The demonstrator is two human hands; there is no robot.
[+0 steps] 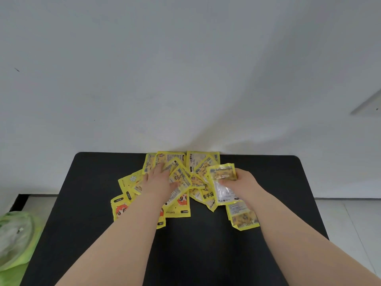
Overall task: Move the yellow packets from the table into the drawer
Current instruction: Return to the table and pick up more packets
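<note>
The yellow packets [179, 182] are lying fanned out and overlapping on the black table [82, 223], reaching back to its far edge against the white wall [185, 69]. Several are showing a cartoon face with orange hair, and one is carrying small upright lettering that seems to read "MARVIJIA" — the rest of the print, partly in Chinese characters, is too small to read. A green plastic bag [14, 240] is sitting off the table's left side. The left hand [158, 180] is pressing flat on the pile, fingers spread, thumb touching one packet. The right hand [243, 184] is gripping a raised packet [223, 182] — fingers closed on its clear window.
</note>
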